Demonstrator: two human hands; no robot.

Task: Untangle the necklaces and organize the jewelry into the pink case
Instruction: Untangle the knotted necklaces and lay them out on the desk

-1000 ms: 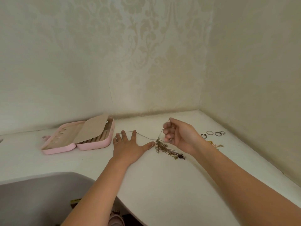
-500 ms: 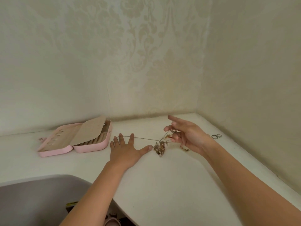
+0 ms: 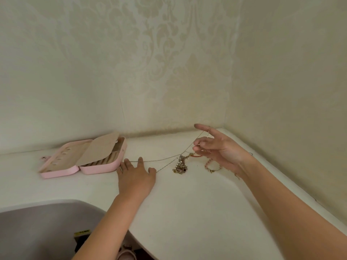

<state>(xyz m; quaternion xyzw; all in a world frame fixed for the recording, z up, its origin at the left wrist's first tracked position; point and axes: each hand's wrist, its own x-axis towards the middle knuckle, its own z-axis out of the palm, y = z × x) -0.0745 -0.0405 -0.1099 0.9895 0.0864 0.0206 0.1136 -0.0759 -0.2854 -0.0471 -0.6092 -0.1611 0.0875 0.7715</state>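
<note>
The pink case (image 3: 97, 168) lies open on the white counter at the left, with a beige flap raised over its ring rolls. My left hand (image 3: 136, 175) lies flat beside it, straight fingers pressing one end of a thin necklace chain (image 3: 159, 159). The chain runs right to a tangled clump of necklaces (image 3: 180, 166) and then climbs to my right hand (image 3: 219, 149). That hand is lifted off the counter; the chain hangs over its outstretched index finger while the curled lower fingers pinch it.
A beaded bracelet (image 3: 212, 167) and a small red piece (image 3: 197, 156) lie under my right hand. A ring (image 3: 250, 153) peeks out behind my right wrist. A grey sink (image 3: 37, 231) fills the lower left. Papered walls (image 3: 281, 91) close the corner.
My right hand has risen and moved back toward the corner, drawing the chain taut and higher. The clump has stretched out on the counter, uncovering the bracelet. My left hand stayed flat.
</note>
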